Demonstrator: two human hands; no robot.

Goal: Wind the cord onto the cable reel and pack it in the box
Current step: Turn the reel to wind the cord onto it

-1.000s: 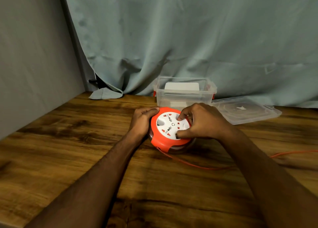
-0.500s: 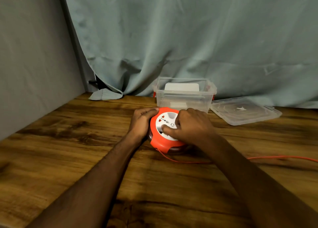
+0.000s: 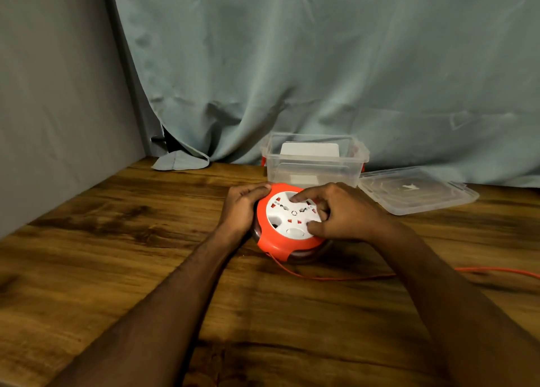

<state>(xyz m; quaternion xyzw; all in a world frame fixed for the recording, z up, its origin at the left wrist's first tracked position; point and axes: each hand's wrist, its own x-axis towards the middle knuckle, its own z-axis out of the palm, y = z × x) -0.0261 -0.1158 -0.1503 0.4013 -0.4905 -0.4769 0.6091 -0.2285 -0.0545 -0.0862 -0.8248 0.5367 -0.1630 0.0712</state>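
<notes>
Reel (image 3: pixel 287 240) orange-rimmed, white socket face, flat on table (image 3: pixel 117 240).

Both bare forearms reaching forward from the lower edge, converging toward the middle. Left hand (image 3: pixel 241 208) set on edge, palm turned inward, fingers (image 3: pixel 257 188) curled round the far left rim of the round orange-and-white plastic cable reel (image 3: pixel 287 231), thumb out of sight. Right hand (image 3: pixel 342 214) arched from the right over the reel's white face, knuckles raised, fingertips (image 3: pixel 295 198) bent down onto the face at its far side, thumb tip pressed on its near right part. Wrists well apart, both roughly straight.
</notes>
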